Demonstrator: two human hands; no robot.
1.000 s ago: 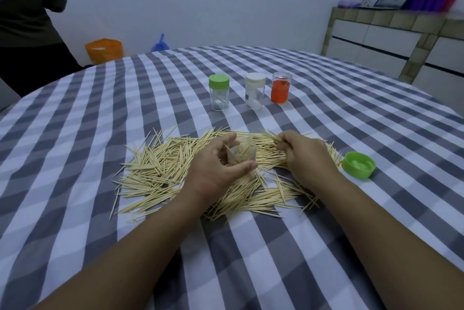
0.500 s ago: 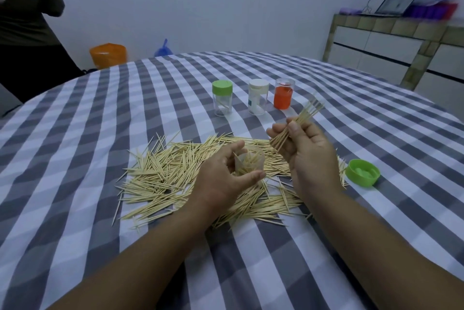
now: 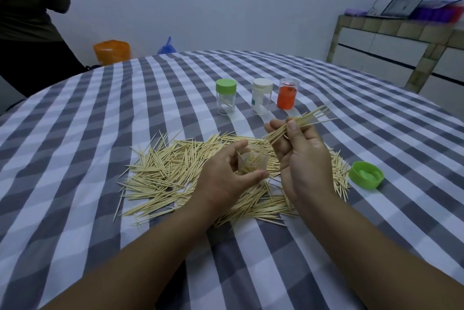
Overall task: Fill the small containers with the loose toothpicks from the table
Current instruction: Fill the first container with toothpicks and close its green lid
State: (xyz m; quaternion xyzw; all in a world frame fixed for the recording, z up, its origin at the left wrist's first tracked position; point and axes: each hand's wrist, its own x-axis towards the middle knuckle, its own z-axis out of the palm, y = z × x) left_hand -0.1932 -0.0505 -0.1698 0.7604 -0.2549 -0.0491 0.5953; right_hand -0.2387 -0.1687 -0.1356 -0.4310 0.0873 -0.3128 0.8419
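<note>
A wide heap of loose toothpicks (image 3: 170, 171) lies on the checked tablecloth (image 3: 75, 133). My left hand (image 3: 223, 176) grips a small clear open container (image 3: 252, 161) standing in the heap, with several toothpicks inside it. Just right of it and higher, my right hand (image 3: 303, 156) pinches a bundle of toothpicks (image 3: 305, 121) between thumb and fingers, its tips pointing up to the right. The container's green lid (image 3: 366, 177) lies upturned at the heap's right edge.
Three small containers stand behind the heap: a green-lidded one (image 3: 226, 96), a white-lidded one (image 3: 262, 95) and an orange one (image 3: 287, 93). A person in dark clothes (image 3: 30, 20) stands at the far left. A tiled counter (image 3: 401, 40) with a laptop is at the right.
My right hand picked a bundle of toothpicks out of the heap and lifted it above the table. My left hand kept its hold on the clear container.
</note>
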